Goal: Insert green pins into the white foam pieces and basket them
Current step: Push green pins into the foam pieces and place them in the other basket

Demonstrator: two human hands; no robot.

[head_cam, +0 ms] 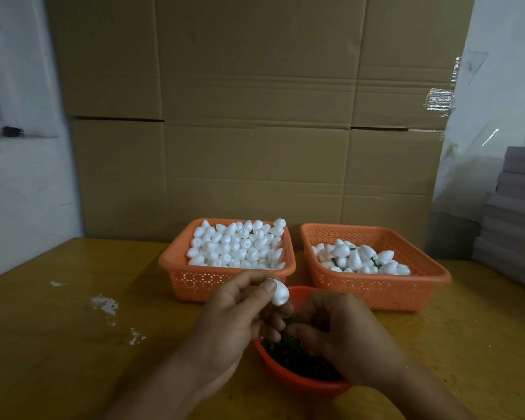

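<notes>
Item 1: your left hand (235, 310), thumb and fingers pinching one white foam piece (279, 291) just above the far rim of the red bowl (300, 384).

Item 2: your right hand (338, 327), fingers curled down into the green pins (288, 353) in that bowl; whether it grips any, you cannot tell.

Item 3: left orange basket (194, 280) at 12 o'clock from the bowl, heaped with plain foam pieces, near wall just behind your left fingers.

Item 4: right orange basket (376, 292) at 1 o'clock, part filled with pinned pieces, a narrow gap between the two baskets.

Item 5: yellow table (58, 344), open surface at 9 o'clock bearing white flecks (105, 304); open surface also at 3 o'clock.

Item 6: cardboard wall (255, 116) close behind the baskets; grey stack (515, 213) at 2 o'clock on the table's edge.

Markings: no legible writing.
</notes>
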